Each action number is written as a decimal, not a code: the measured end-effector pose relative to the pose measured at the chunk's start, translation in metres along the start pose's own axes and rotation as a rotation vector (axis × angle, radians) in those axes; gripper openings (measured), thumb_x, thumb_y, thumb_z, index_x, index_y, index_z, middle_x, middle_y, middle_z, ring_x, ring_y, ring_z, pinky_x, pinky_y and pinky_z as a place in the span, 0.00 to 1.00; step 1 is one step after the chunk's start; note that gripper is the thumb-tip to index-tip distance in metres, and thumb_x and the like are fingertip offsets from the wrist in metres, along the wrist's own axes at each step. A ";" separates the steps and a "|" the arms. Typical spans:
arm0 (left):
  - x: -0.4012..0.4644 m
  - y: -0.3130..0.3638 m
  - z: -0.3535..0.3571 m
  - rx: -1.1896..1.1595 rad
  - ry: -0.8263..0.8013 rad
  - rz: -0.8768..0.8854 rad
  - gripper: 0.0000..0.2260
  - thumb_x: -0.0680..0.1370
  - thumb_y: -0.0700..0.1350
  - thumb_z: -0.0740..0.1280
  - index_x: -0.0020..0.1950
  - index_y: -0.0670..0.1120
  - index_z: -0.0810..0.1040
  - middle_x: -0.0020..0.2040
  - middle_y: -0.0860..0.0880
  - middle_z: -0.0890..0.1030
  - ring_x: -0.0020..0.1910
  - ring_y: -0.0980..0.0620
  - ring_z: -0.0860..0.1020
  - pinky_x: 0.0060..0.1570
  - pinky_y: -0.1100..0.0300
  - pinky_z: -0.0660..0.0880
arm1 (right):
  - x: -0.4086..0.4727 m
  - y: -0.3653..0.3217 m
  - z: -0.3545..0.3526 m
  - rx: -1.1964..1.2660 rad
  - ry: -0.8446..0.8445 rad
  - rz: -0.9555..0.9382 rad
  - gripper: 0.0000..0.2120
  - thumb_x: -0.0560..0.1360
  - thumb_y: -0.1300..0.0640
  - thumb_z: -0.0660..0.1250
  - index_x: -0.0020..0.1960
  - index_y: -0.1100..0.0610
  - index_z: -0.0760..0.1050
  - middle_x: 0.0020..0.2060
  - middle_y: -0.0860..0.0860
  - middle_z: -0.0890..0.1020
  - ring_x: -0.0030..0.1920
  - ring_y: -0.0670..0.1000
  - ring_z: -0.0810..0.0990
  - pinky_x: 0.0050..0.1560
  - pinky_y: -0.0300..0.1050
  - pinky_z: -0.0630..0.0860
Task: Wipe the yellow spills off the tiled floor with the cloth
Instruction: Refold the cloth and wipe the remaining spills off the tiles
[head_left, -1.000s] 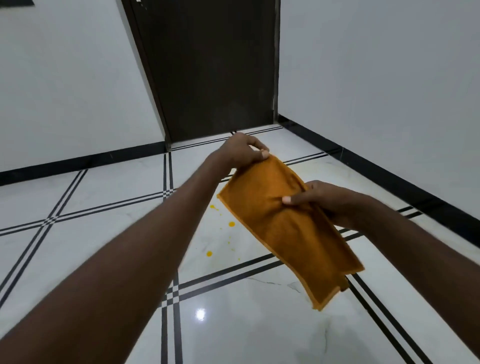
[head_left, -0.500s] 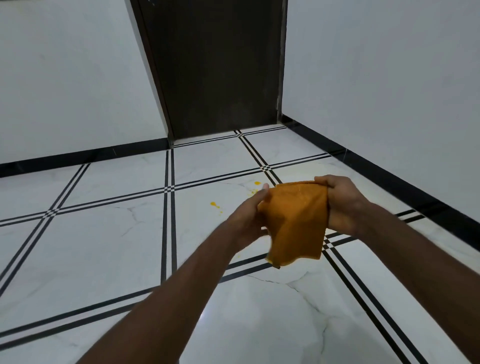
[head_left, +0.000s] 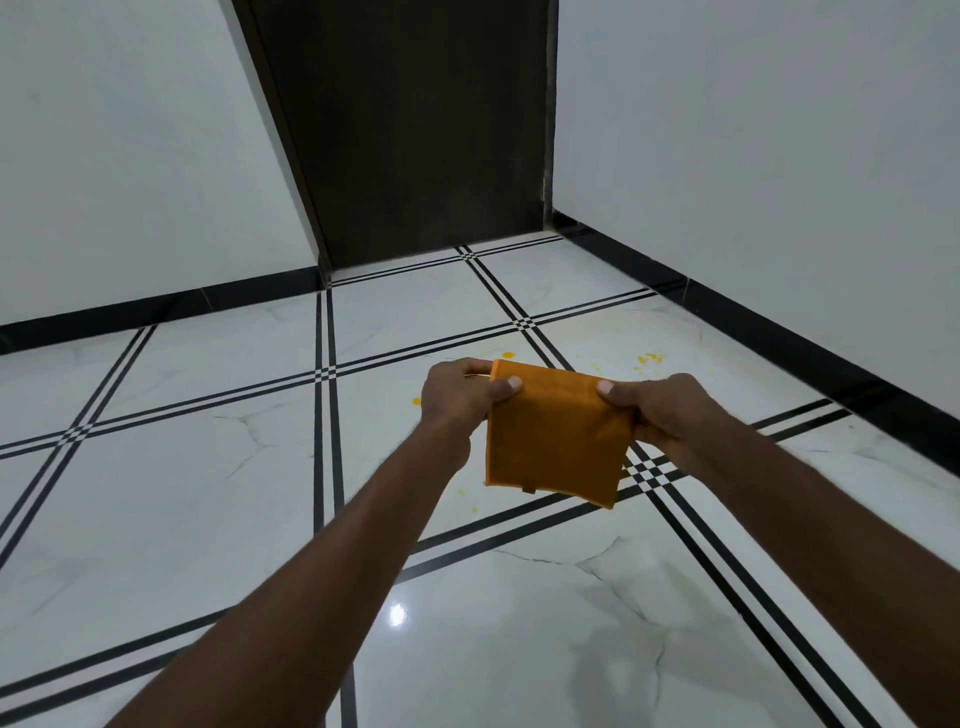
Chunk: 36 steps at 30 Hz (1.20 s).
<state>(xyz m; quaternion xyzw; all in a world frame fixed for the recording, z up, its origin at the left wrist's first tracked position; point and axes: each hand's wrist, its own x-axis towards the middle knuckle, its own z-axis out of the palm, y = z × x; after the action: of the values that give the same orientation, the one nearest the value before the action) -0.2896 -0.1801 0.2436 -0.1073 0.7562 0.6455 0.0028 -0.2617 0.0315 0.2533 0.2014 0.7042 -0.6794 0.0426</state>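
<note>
While held up over the floor: folded orange cloth (head_left: 556, 431), hanging as a rough square.
Left hand (head_left: 457, 397): pinches the cloth's top corner at 9 o'clock, thumb on the near face.
Right hand (head_left: 652, 410): pinches the top corner at 3 o'clock.
Yellow spills (head_left: 647, 358): drops at 12, 2, 6 and 9 o'clock of the cloth.
Tiled floor (head_left: 208, 493): white marble, black double lines.
Door (head_left: 415, 130): dark, at 12 o'clock.

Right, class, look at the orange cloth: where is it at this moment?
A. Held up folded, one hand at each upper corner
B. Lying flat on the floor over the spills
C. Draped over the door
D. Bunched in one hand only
A: the left hand and right hand each pinch an upper corner of the folded cloth, which hangs above the floor.
</note>
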 end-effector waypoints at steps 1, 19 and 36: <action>0.005 -0.001 -0.003 -0.005 0.026 0.013 0.20 0.70 0.42 0.80 0.60 0.45 0.81 0.55 0.43 0.83 0.56 0.44 0.82 0.55 0.51 0.81 | 0.004 0.001 0.003 -0.015 -0.011 -0.050 0.29 0.74 0.61 0.76 0.71 0.64 0.70 0.63 0.61 0.79 0.55 0.60 0.80 0.57 0.54 0.80; 0.129 -0.032 -0.102 0.298 0.075 0.327 0.06 0.70 0.43 0.78 0.45 0.50 0.88 0.42 0.52 0.86 0.48 0.51 0.83 0.53 0.52 0.80 | 0.106 -0.022 0.120 -0.800 0.024 -0.519 0.08 0.71 0.59 0.79 0.49 0.52 0.88 0.40 0.53 0.87 0.45 0.53 0.84 0.50 0.45 0.79; 0.143 -0.323 -0.238 0.930 0.136 0.061 0.18 0.80 0.52 0.67 0.67 0.46 0.78 0.63 0.45 0.81 0.63 0.45 0.78 0.64 0.48 0.75 | 0.160 0.240 0.279 -1.178 -0.229 -0.708 0.18 0.73 0.56 0.59 0.51 0.64 0.81 0.50 0.62 0.85 0.60 0.67 0.81 0.62 0.61 0.77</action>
<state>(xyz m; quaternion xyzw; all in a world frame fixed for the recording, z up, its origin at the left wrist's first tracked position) -0.3433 -0.4818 -0.0518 -0.1144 0.9664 0.2294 -0.0177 -0.3856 -0.2053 -0.0459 -0.1699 0.9699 -0.1742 -0.0052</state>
